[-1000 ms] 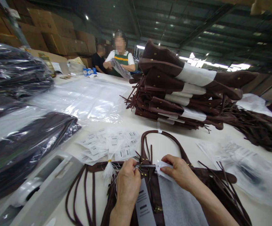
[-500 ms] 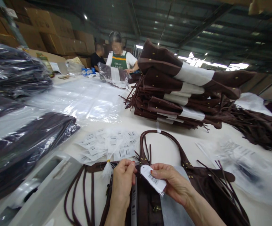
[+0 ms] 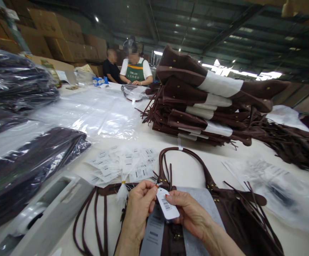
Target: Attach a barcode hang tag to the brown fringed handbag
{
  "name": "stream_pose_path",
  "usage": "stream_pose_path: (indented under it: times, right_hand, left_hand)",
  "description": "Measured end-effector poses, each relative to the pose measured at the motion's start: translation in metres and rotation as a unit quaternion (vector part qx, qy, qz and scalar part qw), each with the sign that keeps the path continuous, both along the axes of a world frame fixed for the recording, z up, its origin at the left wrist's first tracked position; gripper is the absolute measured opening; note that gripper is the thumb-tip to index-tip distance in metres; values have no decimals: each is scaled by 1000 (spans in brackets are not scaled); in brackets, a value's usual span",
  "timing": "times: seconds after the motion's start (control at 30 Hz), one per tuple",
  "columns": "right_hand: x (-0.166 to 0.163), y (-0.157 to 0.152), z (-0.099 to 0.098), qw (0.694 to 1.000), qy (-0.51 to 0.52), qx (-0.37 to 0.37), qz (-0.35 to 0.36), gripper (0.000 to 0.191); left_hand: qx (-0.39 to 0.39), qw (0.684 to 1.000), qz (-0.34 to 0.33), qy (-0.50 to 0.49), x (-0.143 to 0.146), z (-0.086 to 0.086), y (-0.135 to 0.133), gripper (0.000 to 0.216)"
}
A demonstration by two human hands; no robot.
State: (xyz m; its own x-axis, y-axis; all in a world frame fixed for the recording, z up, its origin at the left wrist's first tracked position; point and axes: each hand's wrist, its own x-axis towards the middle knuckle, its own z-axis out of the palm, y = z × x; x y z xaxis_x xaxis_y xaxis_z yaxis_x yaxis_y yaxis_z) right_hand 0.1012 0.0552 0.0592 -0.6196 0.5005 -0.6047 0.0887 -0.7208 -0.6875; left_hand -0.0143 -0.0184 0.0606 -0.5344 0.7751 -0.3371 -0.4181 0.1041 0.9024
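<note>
A dark brown handbag (image 3: 240,209) lies on the table before me, its looped handle (image 3: 201,163) pointing away. Above it, my right hand (image 3: 189,211) pinches a white hang tag (image 3: 167,205) printed with a barcode. My left hand (image 3: 141,201) is closed at the tag's top end, thumb against forefinger; a small bit of something pale shows at the fingertips, too small to name. Under my hands lie a grey printed strip (image 3: 153,227) and a pale grey sheet (image 3: 197,202) on the bag. Beyond my left hand a bundle of printed labels (image 3: 127,163) is gathered with a tie.
Brown bags with white bands are stacked (image 3: 197,99) at the back. Plastic-wrapped bags (image 3: 31,156) lie on the left, behind a grey tape dispenser (image 3: 53,209). Clear plastic sheets (image 3: 90,110) cover the table's far part. A co-worker in a green apron (image 3: 135,73) stands across.
The tag has swung slightly left and hangs more upright, my right hand following. More of the grey strip shows. Across the table, the co-worker's wrapped bag has been lowered flat.
</note>
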Motion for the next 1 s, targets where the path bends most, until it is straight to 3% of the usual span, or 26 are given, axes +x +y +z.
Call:
stream_pose_path:
  times: [0.17,0.37,0.67,0.83,1.0]
  right_hand:
    - [-3,1,-1,999,12,-27,-16,27]
    - [-9,-3,-3,997,36,-13,-60,27]
    - [-21,-10,-10,990,4,18,-143,31]
    - [-24,-12,-10,985,2,20,-170,32]
    - [-24,-11,-9,986,3,18,-169,33]
  left_hand:
    - [-13,995,-93,42,1,6,-5,17]
    - [10,980,-198,5,1,7,-10,21]
    - [-16,957,-288,32,-1,4,-16,12]
    - [-3,940,-334,65,-3,13,-21,20]
    - [-4,937,-340,76,-4,13,-22,28]
